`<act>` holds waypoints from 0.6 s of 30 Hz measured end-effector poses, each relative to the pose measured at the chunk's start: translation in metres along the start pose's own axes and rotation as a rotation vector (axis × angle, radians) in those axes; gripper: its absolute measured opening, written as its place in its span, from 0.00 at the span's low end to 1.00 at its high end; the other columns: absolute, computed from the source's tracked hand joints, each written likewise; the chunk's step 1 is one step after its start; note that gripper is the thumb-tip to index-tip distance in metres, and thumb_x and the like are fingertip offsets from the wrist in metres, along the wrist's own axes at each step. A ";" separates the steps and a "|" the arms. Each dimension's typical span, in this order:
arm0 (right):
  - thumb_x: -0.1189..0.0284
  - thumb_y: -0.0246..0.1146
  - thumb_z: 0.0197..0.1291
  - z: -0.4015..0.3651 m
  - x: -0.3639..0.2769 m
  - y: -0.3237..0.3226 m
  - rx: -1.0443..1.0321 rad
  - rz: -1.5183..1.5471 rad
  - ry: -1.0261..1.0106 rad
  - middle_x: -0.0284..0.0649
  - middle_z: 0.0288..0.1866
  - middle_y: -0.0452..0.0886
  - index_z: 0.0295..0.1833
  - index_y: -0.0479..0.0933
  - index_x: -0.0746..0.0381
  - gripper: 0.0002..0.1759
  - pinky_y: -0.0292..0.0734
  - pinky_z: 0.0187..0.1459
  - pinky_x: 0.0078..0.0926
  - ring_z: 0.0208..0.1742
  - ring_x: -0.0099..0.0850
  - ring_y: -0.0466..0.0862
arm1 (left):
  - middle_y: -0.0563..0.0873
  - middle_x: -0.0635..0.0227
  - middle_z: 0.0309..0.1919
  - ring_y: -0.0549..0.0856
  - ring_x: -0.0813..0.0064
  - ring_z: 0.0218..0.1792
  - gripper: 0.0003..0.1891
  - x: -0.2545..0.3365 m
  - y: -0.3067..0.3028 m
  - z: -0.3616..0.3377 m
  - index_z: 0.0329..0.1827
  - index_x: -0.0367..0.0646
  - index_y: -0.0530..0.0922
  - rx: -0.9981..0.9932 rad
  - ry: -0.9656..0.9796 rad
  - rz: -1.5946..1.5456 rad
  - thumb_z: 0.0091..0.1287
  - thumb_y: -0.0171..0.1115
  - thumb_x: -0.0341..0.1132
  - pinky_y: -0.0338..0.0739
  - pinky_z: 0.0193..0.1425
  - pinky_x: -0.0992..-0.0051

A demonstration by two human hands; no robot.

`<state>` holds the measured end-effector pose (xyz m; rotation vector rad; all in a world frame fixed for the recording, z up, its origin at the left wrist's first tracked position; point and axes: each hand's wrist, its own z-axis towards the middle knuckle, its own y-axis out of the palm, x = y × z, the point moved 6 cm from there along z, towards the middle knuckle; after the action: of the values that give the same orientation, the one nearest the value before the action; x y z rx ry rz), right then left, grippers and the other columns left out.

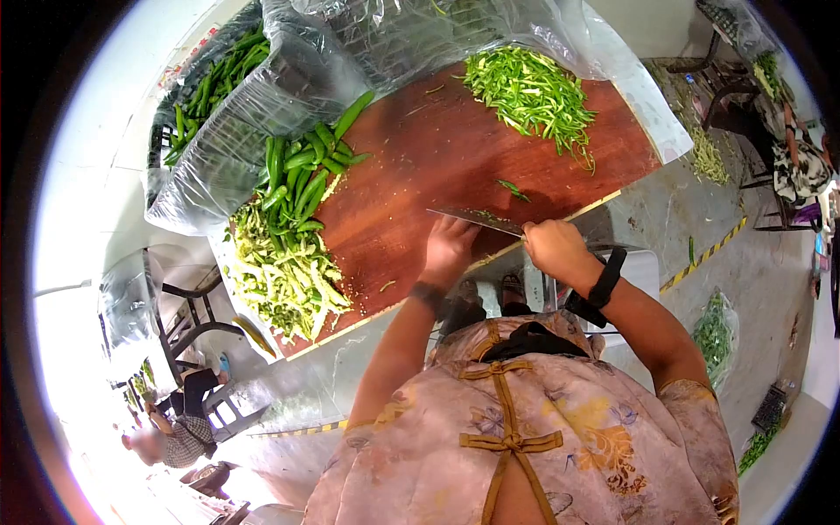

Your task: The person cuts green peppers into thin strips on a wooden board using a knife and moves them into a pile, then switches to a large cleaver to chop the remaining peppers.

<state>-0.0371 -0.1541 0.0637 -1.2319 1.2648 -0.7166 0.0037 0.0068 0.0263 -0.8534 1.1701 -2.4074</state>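
Note:
My right hand (pixel 556 248) is closed around the handle of a knife (pixel 477 219). The blade points left, low over the near edge of a reddish-brown wooden board (pixel 402 175), with green bits on it. My left hand (pixel 449 251) lies near the blade, fingertips close to its edge; whether anything is under them is hidden. A small cut piece of green pepper (pixel 514 190) rests just beyond the knife. Whole green peppers (pixel 302 175) are heaped on the board's left, above a pile of pale green pepper scraps (pixel 284 276). Shredded green pepper (pixel 529 96) is piled at the far right.
A plastic-lined crate (pixel 219 92) of green peppers stands at the far left. Clear plastic sheeting (pixel 420 39) covers the board's back. Chairs (pixel 188 324) and a seated person (pixel 184 437) are lower left. A bag of greens (pixel 716 332) lies on the floor at right.

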 end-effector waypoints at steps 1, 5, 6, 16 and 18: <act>0.68 0.60 0.55 0.001 0.000 0.000 0.000 -0.005 -0.002 0.52 0.24 0.79 0.33 0.76 0.65 0.09 0.75 0.33 0.48 0.29 0.51 0.81 | 0.82 0.67 0.47 0.78 0.61 0.51 0.19 0.002 -0.003 0.002 0.43 0.42 0.83 -0.005 0.011 -0.001 0.43 0.65 0.32 0.75 0.52 0.64; 0.68 0.60 0.55 0.019 -0.005 0.009 0.027 0.013 0.000 0.52 0.25 0.80 0.32 0.76 0.64 0.09 0.76 0.32 0.48 0.29 0.50 0.81 | 0.81 0.67 0.48 0.78 0.61 0.51 0.20 0.003 -0.007 0.003 0.44 0.42 0.83 -0.040 -0.032 -0.027 0.43 0.65 0.31 0.75 0.52 0.63; 0.68 0.59 0.55 0.029 -0.008 0.013 0.017 0.029 0.013 0.52 0.25 0.80 0.32 0.76 0.64 0.09 0.76 0.32 0.48 0.29 0.50 0.81 | 0.81 0.67 0.47 0.78 0.61 0.51 0.20 0.003 -0.006 0.003 0.44 0.42 0.82 -0.051 -0.030 -0.030 0.44 0.64 0.31 0.75 0.52 0.62; 0.67 0.58 0.58 0.031 -0.003 0.002 0.036 0.091 0.076 0.51 0.25 0.80 0.33 0.77 0.64 0.10 0.75 0.34 0.48 0.30 0.51 0.81 | 0.82 0.66 0.44 0.78 0.60 0.50 0.20 -0.003 0.000 -0.002 0.44 0.42 0.82 -0.041 -0.034 -0.037 0.45 0.57 0.24 0.74 0.52 0.61; 0.67 0.58 0.57 0.018 -0.005 0.004 0.042 0.072 0.023 0.51 0.25 0.79 0.33 0.77 0.64 0.10 0.75 0.34 0.48 0.30 0.51 0.80 | 0.81 0.67 0.44 0.77 0.61 0.50 0.20 -0.002 0.000 -0.002 0.44 0.43 0.83 -0.039 -0.043 -0.028 0.45 0.57 0.24 0.73 0.52 0.61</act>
<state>-0.0221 -0.1432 0.0595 -1.1419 1.3002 -0.7033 0.0042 0.0090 0.0240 -0.9345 1.2011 -2.3834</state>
